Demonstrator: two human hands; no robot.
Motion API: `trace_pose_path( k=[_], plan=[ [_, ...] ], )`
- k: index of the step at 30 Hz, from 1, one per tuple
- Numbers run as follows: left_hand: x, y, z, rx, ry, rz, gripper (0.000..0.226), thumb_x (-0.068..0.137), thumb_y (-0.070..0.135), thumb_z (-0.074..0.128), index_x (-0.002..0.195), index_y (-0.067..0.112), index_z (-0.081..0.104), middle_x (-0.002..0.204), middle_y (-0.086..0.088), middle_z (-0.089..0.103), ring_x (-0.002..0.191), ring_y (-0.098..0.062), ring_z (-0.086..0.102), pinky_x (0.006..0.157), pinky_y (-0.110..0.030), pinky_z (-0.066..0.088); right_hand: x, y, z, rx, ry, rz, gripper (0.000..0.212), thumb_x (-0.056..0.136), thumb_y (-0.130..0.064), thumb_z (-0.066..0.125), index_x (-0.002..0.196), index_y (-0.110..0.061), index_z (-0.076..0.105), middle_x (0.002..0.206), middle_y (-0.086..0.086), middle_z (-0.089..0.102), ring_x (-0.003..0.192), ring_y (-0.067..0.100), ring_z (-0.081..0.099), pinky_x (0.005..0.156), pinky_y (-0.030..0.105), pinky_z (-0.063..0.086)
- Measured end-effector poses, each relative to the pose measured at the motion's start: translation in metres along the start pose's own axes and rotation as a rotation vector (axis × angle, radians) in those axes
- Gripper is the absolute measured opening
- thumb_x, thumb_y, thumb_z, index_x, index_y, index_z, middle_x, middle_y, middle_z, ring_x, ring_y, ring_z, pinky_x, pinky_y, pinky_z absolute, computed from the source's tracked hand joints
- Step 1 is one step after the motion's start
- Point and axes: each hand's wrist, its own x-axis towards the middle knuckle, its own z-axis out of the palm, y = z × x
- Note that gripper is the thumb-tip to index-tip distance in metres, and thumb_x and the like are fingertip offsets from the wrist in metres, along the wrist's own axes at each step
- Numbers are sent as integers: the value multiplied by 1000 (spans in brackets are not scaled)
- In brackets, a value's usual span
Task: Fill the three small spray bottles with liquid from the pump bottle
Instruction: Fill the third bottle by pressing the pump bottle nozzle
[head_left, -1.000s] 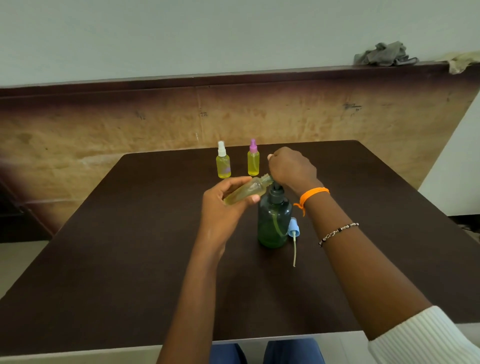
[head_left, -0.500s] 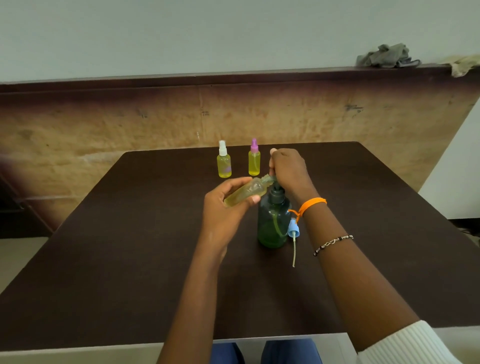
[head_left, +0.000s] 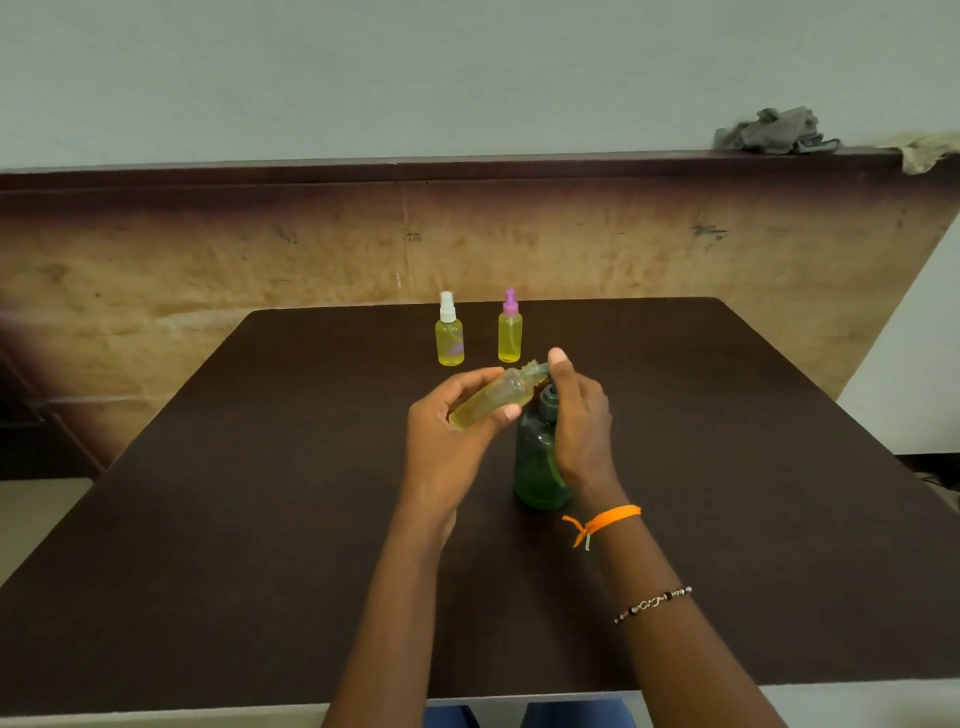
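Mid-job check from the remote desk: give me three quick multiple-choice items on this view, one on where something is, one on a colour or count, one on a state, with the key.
1. Where do the two capped spray bottles stand?
A. Near the table's far edge, beyond the hands
B. On the wall ledge
C. At the table's near edge

2. What colour is the cap on the right one of those two?
A. White
B. Purple
C. Orange

3. How is the third small bottle held?
A. Upright and capped
B. Lying on the table
C. Tilted and uncapped at the pump spout

Key: 1 A, the white-capped bottle and the purple-capped bottle stand beyond the hands on the table. 2 B, that cap is purple. 3 C, the left hand tilts the open bottle, its mouth at the spout of the pump bottle, under the right hand.
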Motion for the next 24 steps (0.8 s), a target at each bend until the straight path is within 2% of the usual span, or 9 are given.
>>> trace_pose_path(
  k=[2,3,5,6,9,14,18,24],
  plan=[
    [0,-1,0,-1,1,-3,34,75,2,74,103,21,69,97,8,71,92,1,65,71,-11,50,0,-2,1,-15,24,20,58,84,-60,39,62,-11,60,66,10,64,74,34,59,76,49,47],
    [1,-2,0,-3,4,-4,34,75,2,74,102,23,68,98,8,71,92,0,66,72,-12,50,0,-3,0,-35,43,27,54,89,-52,41,56,-12,55,60,3,60,67,26,57,73,44,46],
    [1,-4,0,1,4,-8,35,75,2,74,101,25,68,99,8,71,94,-1,66,74,-14,51,0,-3,0,-108,103,-6,52,97,-31,41,48,-16,45,52,-6,48,57,11,46,65,35,37],
    [2,-4,0,8,1,-13,35,75,2,74,101,25,68,99,8,71,94,-1,66,75,-15,52,0,-4,0,-138,128,-27,51,98,-27,40,48,-18,41,50,-7,45,55,10,42,62,33,33],
    [2,-5,-1,18,0,-17,35,75,2,74,102,23,68,99,9,71,94,0,65,78,-15,53,0,1,2,-167,137,-67,50,98,-28,39,49,-18,42,51,-8,44,54,9,41,59,31,32],
    [3,1,0,-9,-4,4,33,76,2,73,104,20,68,96,11,70,90,4,65,72,-10,50,-1,-1,2,-179,112,-57,56,99,-42,35,62,-7,60,53,-9,50,57,6,47,61,24,35],
    [4,-1,-1,6,-8,0,35,75,1,73,104,21,68,97,11,70,91,4,65,75,-12,52,2,-2,1,-185,132,-32,52,100,-28,39,48,-19,41,52,-8,44,55,9,42,62,32,33],
    [3,-5,-1,5,-5,-10,35,76,2,73,103,24,68,97,10,71,93,1,65,74,-13,52,0,-3,2,-167,131,-40,52,100,-28,39,48,-21,41,49,-8,43,53,9,41,60,31,33]
  ],
)
